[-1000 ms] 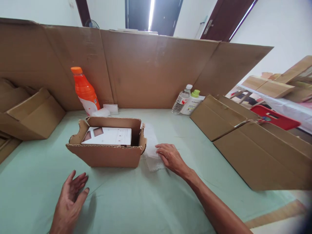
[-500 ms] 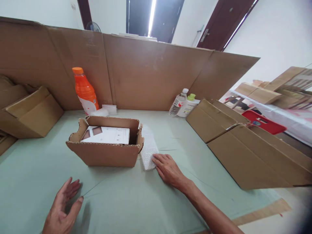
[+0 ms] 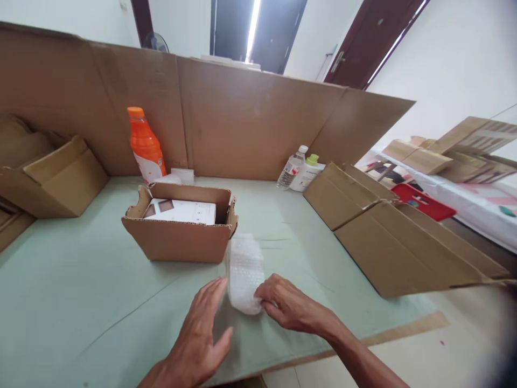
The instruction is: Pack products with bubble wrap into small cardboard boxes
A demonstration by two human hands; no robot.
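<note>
A folded sheet of bubble wrap (image 3: 245,272) lies on the green-covered table, close to the right end of an open cardboard box (image 3: 186,242). My right hand (image 3: 288,304) pinches the near right edge of the wrap between thumb and fingers. On the other side, my left hand (image 3: 204,331) is open, its thumb spread from the fingers, just short of the wrap's left edge and holding nothing. Inside the box a white printed carton (image 3: 186,212) shows its top; a dark gap is at its right end.
Behind the box stand an orange bottle (image 3: 146,148), a clear water bottle (image 3: 291,170) and a white bottle with a green cap (image 3: 309,175). Cardboard boxes flank both sides, including a large one (image 3: 399,248) at right. A tall cardboard panel (image 3: 250,118) closes off the back.
My right hand has drawn the bubble wrap nearer, away from the box's side. My left hand has moved right and up towards it. The view has shifted slightly.
</note>
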